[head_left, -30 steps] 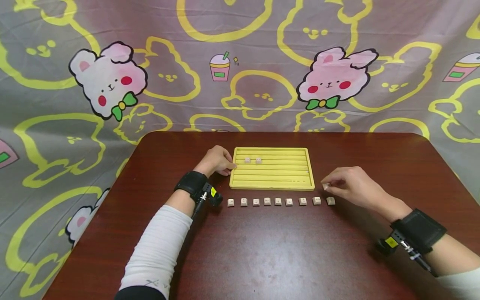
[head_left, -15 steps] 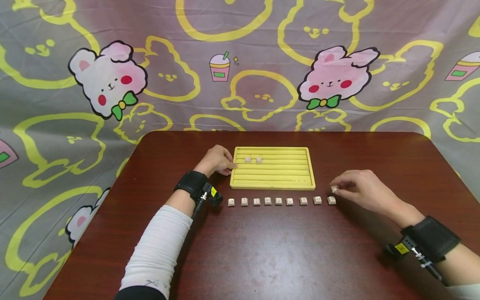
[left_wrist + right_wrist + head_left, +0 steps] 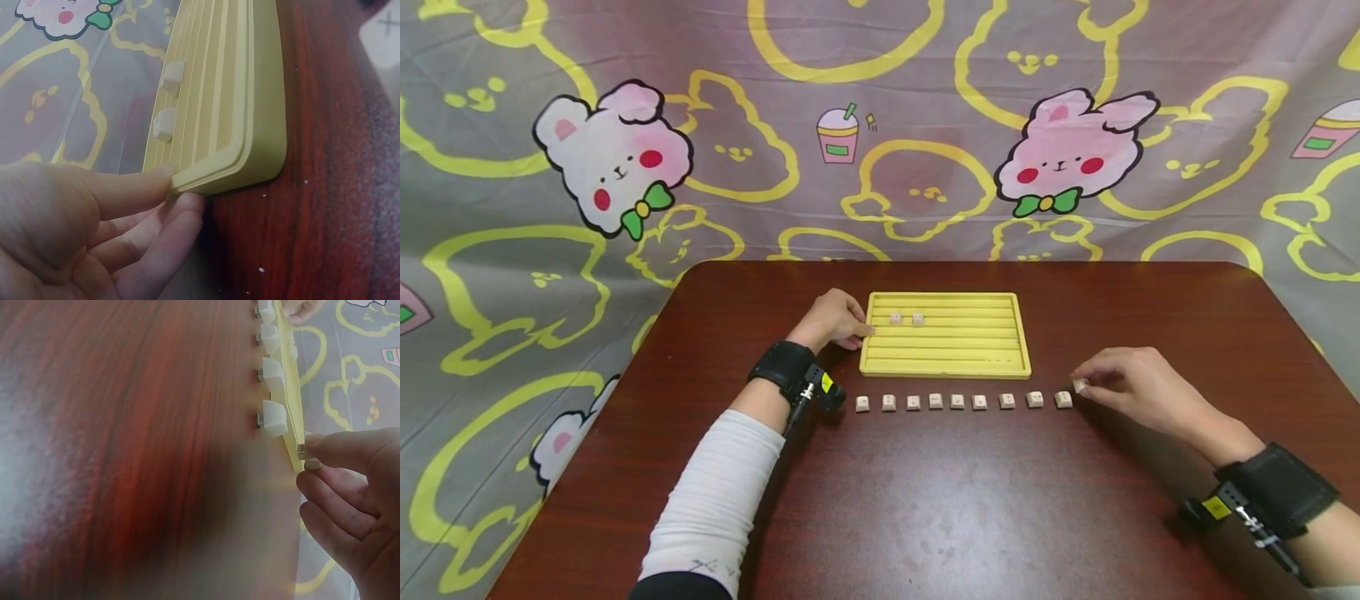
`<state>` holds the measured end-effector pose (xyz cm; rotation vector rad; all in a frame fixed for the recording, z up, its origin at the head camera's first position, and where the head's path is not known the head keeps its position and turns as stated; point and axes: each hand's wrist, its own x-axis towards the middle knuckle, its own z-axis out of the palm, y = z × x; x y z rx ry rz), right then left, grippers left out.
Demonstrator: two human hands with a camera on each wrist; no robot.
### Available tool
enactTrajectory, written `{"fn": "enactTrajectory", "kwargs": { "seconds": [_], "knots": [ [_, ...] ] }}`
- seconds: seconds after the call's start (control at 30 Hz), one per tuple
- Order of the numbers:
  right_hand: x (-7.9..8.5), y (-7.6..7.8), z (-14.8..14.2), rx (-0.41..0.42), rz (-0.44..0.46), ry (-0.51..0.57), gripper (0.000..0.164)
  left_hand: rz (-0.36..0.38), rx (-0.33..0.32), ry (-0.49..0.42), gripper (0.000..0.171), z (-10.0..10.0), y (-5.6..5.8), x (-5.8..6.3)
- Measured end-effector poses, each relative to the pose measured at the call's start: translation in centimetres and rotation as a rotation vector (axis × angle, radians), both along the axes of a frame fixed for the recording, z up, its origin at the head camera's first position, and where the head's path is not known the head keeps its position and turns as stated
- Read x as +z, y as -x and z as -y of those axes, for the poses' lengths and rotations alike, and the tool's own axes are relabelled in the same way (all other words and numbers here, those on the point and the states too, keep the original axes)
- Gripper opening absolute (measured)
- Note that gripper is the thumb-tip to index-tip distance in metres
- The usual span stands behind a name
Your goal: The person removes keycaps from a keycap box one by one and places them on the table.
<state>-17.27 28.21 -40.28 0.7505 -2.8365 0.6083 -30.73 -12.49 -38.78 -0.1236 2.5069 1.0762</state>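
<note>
A yellow ridged tray lies flat toward the back of the table. My left hand pinches its left rim, thumb on top and fingers below, as the left wrist view shows at the tray's corner. Two pale keycaps, one of them the left keycap, sit in an upper groove of the tray. Between the thumb and fingers of my right hand is a keycap, just right of the row's end keycap. Part of the held keycap is hidden by the fingertips.
Several pale keycaps, such as one in the middle, stand in a spaced row in front of the tray on the brown table. Behind the table hangs a patterned curtain.
My right hand has moved right and slightly toward me with its keycap, from beside the tray's lower right corner to the right end of the row. The left hand stays on the tray.
</note>
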Motion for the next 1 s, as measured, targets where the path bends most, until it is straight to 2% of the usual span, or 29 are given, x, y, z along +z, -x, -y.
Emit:
{"fn": "enactTrajectory", "kwargs": {
  "seconds": [0.37,1.0],
  "knots": [
    [-0.5,-0.7,-0.7,-0.052,0.093,-0.007,0.021,-0.001,0.011,-0.01,0.024,0.1,0.0,0.0],
    [-1.3,-1.1,-1.2,-0.082,0.1,-0.016,0.018,-0.001,0.021,0.001,0.024,0.0,0.1,-0.2]
  ]
}}
